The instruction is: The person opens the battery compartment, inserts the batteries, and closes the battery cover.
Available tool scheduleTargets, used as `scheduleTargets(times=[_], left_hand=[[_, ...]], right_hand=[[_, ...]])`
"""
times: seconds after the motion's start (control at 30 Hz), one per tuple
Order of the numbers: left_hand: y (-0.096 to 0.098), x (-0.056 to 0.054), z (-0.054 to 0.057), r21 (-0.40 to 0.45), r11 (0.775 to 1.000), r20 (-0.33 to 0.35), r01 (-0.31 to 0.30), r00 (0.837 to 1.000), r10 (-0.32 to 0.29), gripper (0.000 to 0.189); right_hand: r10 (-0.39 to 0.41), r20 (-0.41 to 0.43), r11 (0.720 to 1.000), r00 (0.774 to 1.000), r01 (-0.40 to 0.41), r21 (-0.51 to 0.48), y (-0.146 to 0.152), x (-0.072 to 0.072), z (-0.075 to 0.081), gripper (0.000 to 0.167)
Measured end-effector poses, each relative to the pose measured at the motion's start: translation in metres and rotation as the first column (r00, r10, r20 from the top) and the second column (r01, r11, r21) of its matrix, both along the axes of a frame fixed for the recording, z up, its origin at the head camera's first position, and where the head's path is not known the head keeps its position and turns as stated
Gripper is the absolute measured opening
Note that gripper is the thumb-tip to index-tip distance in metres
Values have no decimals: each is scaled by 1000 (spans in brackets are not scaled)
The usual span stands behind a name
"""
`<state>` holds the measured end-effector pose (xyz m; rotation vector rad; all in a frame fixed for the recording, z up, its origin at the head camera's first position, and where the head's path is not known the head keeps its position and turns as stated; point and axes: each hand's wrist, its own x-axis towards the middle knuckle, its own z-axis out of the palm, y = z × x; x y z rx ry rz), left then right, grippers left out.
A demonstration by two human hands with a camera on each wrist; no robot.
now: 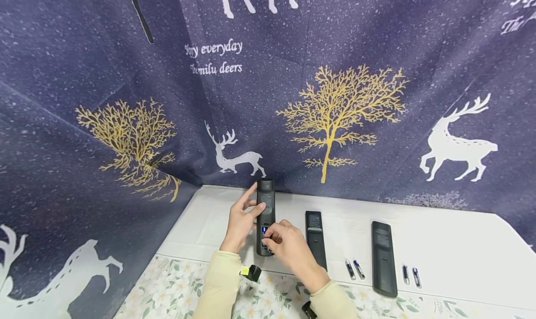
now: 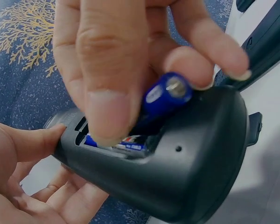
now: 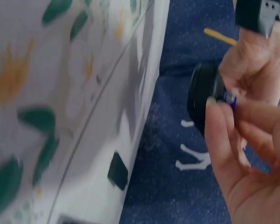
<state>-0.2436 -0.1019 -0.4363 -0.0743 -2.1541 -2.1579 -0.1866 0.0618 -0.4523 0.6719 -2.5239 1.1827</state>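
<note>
While the left grip point(image 1: 238, 222) holds the remote point(image 1: 269, 212), the right grip point(image 1: 290, 245) pinches a battery point(image 2: 162, 100) between fingertips point(image 2: 189, 65).

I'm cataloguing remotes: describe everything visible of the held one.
The held remote is long, dark and plastic-looking, with a rounded end and a small dark dot on its back. Its battery compartment is uncovered; one blue battery lies inside. The left hand holds it beyond the compartment; the right hand pinches a second battery at the opening. In the head view, the compartment end is nearer.
</note>
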Motion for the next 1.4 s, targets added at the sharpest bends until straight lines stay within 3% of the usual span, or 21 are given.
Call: scheduleTargets(times=[0.13,0.3,0.43,0.6,0.73,0.87,1.0,1.17,1.4], left_hand=[[0,0,-1,0,1000,5,2,1000,-2,63],[-2,-1,-2,0,1000,5,-4,1000,4,63],[-2,-1,-2,-6,1000,0,-4,1000,4,64],[-1,-1,-3,-5,1000,0,7,1000,-7,63],[-1,-1,-3,6,1000,-8,5,1000,-5,63],[0,-1,-3,9,1000,-12,-2,1000,2,63],[0,-1,-1,12,1000,-12,5,1000,-5,64],[1,0,0,28,1000,-7,11,1000,-11,65],[1,0,-1,22,1000,-28,17,999,-17,63]], right_hand=[[77,51,997,996,-77,11,8,-4,-1,8],[180,139,982,974,-186,31,18,-8,2,26],[226,147,971,963,-235,47,24,-9,3,30],[173,87,983,981,-178,51,23,-9,0,33],[98,49,995,994,-99,7,22,-10,-4,48],[99,125,991,987,-86,-106,23,-12,-7,75],[143,254,970,957,-84,-228,24,-15,-10,97],[173,301,955,938,-85,-284,26,-18,-13,99],[149,269,956,952,-69,-287,24,-17,-13,94]])
